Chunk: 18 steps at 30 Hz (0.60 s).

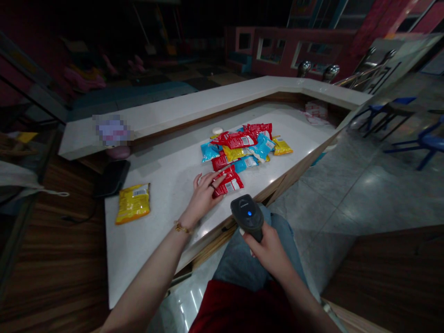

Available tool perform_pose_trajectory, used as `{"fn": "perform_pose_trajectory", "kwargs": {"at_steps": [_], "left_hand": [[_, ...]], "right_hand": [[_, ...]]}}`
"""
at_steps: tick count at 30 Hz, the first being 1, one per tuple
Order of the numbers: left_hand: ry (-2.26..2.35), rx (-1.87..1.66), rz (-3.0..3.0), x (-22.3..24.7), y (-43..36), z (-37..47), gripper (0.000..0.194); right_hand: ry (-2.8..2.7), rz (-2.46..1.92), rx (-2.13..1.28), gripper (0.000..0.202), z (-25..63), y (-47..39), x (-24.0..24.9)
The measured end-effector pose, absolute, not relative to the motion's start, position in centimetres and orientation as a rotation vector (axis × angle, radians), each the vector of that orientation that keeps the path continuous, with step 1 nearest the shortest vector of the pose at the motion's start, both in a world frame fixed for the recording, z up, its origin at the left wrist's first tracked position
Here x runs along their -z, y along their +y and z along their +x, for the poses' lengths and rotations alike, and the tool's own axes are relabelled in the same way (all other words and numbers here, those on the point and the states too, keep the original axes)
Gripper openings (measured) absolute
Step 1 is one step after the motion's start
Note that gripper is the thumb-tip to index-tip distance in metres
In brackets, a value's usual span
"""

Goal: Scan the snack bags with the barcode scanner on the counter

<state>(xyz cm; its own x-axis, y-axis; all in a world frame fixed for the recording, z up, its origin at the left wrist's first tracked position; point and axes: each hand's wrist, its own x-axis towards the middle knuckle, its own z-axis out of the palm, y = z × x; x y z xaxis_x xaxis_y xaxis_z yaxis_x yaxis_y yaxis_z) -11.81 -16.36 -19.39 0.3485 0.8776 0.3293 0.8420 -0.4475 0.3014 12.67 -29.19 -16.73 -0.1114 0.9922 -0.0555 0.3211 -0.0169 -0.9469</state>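
My left hand (207, 188) is on the left end of a red snack bag (231, 182), its fingers over the top and the thumb at the near edge. A white barcode label faces up on that bag. In my right hand (268, 247) is a dark barcode scanner (247, 213) with a lit blue light, held just off the counter's near edge. Its head points toward the red bag. Beyond the left hand lies a pile of red, blue and yellow snack bags (239, 141). A single yellow snack bag (133, 203) lies apart at the left.
The white counter (169, 185) has a raised ledge (215, 101) along its far side. A black flat device (113, 178) sits at its left end, near a blurred-out object on a pink base (118, 151). Blue chairs (430, 138) stand at the right.
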Motion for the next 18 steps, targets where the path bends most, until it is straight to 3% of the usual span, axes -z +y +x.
{"fn": "perform_pose_trajectory", "kwargs": {"at_steps": [18], "left_hand": [[1.654,-0.706,2.448,19.34,-16.01,-11.58,0.070]], "right_hand": [[-1.524,-1.393,-1.110,0.016,12.70,-29.46,16.55]]}}
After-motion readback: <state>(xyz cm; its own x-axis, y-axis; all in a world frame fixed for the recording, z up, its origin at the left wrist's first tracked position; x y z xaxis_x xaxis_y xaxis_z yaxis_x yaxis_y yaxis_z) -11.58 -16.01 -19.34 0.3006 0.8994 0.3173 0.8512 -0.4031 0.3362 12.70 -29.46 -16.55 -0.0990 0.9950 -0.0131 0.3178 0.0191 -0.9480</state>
